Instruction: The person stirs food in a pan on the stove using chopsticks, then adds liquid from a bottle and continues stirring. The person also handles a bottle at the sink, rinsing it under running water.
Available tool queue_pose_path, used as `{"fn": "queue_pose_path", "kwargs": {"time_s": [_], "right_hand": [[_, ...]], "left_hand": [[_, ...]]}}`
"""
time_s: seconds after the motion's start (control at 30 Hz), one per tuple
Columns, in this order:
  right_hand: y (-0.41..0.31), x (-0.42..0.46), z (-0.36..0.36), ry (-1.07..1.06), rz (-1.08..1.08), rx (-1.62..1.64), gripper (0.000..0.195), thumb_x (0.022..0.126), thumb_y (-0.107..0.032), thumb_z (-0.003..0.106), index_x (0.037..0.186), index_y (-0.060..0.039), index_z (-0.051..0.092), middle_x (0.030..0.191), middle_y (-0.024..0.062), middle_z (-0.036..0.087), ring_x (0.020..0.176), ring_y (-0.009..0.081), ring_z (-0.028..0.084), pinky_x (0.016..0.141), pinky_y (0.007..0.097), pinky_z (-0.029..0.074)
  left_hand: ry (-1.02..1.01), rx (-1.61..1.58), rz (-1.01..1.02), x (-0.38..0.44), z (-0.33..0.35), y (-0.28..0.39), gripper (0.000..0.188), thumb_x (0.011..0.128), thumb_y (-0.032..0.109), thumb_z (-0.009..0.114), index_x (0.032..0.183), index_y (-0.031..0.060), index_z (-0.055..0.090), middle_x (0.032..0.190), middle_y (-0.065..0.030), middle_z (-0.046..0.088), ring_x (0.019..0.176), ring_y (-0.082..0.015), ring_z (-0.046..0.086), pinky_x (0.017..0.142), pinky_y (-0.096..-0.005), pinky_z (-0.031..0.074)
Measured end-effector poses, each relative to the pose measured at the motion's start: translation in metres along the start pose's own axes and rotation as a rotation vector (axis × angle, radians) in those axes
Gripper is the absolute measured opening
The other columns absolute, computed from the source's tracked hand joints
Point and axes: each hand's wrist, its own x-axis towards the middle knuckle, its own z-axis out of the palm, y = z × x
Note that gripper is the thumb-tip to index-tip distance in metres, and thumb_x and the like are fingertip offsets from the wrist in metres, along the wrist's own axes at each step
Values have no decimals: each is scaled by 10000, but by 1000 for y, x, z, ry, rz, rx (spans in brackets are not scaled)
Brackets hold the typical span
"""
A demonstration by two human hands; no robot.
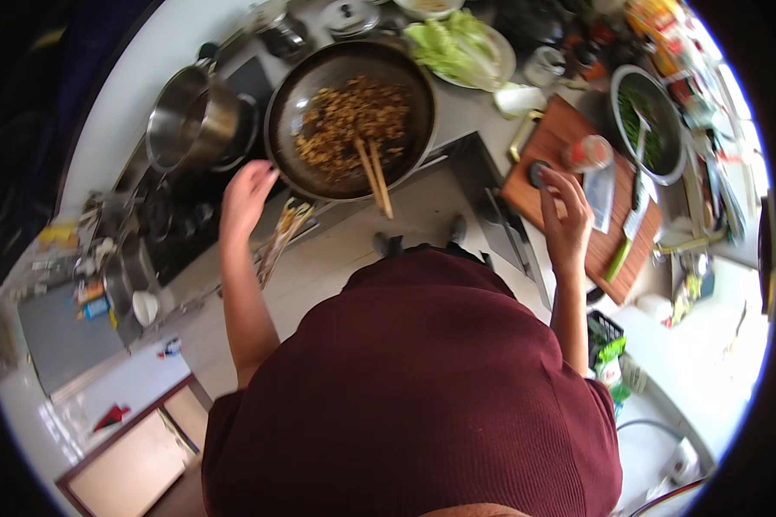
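Note:
My left hand (251, 194) is beside the near left rim of a wok (283, 148), fingers slightly curled, and whether it touches the rim cannot be told. Browned minced food (355, 116) lies in the wok, with a pair of wooden chopsticks (376, 178) leaning out over its near edge. Over a wooden cutting board (611, 252) is my right hand (566, 216), its fingertips at a small dark round lid (538, 173); contact is unclear. Next to the lid stands a glass jar with red contents (588, 154). A cleaver (600, 194) and a green-handled knife (627, 236) lie on the board.
A steel pot (191, 123) stands left of the wok. Behind are a plate of lettuce (456, 48) and a small glass jar (545, 66). A metal bowl of chopped greens (650, 123) sits beyond the board. An open drawer (491, 200) juts out between wok and board.

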Motion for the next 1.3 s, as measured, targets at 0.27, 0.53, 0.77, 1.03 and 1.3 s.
{"fn": "queue_pose_path", "kwargs": {"time_s": [0.27, 0.53, 0.77, 1.03, 1.3], "right_hand": [[-11, 4, 38, -230, -218, 10, 247, 787, 20, 640, 1030, -22, 643, 932, 120, 638, 859, 302, 621, 763, 372, 510], [8, -6, 29, -245, -111, -36, 225, 794, 4, 633, 1017, -20, 644, 888, 118, 635, 822, 305, 612, 728, 380, 505], [18, -10, 23, -280, -52, -34, 194, 811, -11, 627, 1004, -14, 649, 886, 125, 634, 817, 306, 611, 738, 381, 500], [21, -4, 22, -281, -53, -25, 177, 817, -20, 630, 992, -6, 649, 881, 127, 639, 813, 303, 611, 731, 379, 501], [25, -4, 26, -279, -68, -20, 181, 813, -13, 627, 993, -7, 645, 860, 125, 630, 798, 302, 607, 717, 382, 502]], "left_hand": [[-393, -80, -65, 151, 63, 50, 250, 913, 216, 618, 1033, -2, 647, 880, -27, 659, 774, -97, 588, 705, -259, 475], [-469, 523, 98, 241, 134, 58, 214, 872, 60, 525, 1068, 2, 589, 828, -95, 652, 664, -172, 604, 605, -321, 488], [-460, 789, -84, 256, 138, 61, 265, 828, 28, 491, 1083, 19, 565, 992, -188, 680, 946, -332, 659, 797, -437, 512], [-356, 856, -99, 256, 151, 51, 352, 847, 52, 477, 1192, -14, 480, 1179, -236, 610, 1129, -360, 584, 924, -452, 483], [-381, 879, -13, 250, 146, 57, 366, 861, 81, 471, 1215, -13, 451, 1182, -240, 607, 1126, -386, 576, 931, -467, 479]]}}
